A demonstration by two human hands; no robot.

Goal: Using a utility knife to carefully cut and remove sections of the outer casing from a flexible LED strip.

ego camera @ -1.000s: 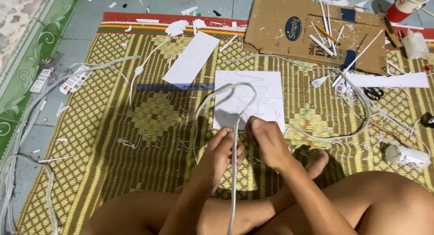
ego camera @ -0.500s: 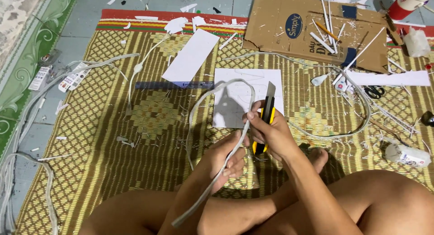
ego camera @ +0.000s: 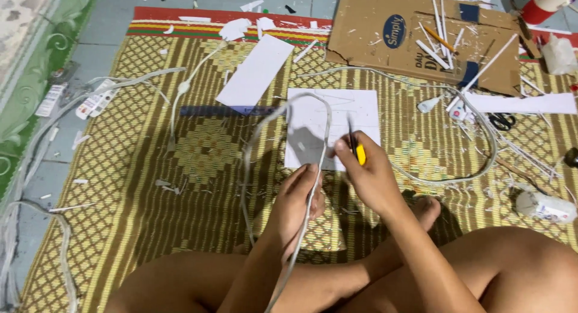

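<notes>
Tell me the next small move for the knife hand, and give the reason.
Probably bring the blade tip of the yellow utility knife down onto the white cable. The right hand holds it just beside the loop, apart from it, while the left hand pinches the cable below.

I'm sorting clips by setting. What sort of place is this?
Likely a home floor used as a craft spot: a woven mat on floor tiles, with flattened cardboard, scissors and white scraps about.
</notes>
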